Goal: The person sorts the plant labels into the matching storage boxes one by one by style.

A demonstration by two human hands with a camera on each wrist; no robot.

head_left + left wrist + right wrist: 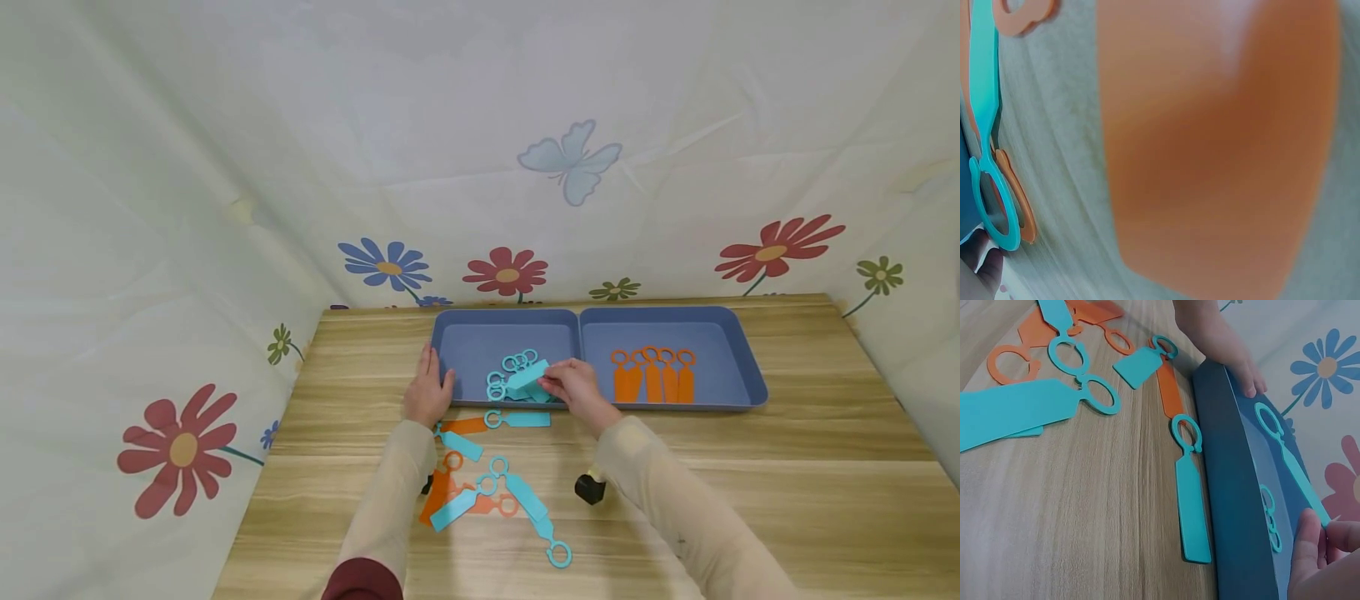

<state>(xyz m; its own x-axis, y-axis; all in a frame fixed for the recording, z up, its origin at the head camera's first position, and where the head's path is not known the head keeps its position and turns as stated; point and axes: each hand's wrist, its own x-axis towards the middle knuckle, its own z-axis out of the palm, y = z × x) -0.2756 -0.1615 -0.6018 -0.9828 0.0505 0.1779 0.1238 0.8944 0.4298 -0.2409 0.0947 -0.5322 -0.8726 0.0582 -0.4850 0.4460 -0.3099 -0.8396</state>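
Note:
My right hand (577,390) pinches the flat end of a turquoise ring-ended tag (1300,478) between thumb and fingers. The tag is held over the left compartment of a blue tray (498,333), above several turquoise tags whose rings (496,392) show beneath it. At the tray's left end, my left hand (427,398) rests against the rim with its fingers straight. Several orange tags (653,385) lie side by side in the right compartment (660,325), rings toward the back.
Before the tray, loose turquoise tags (527,420) and orange tags (438,497) lie scattered on the wooden table (810,467), some overlapping. A black knob-like object (590,489) shows beside the right forearm. A flower-printed sheet (645,233) hangs behind the table.

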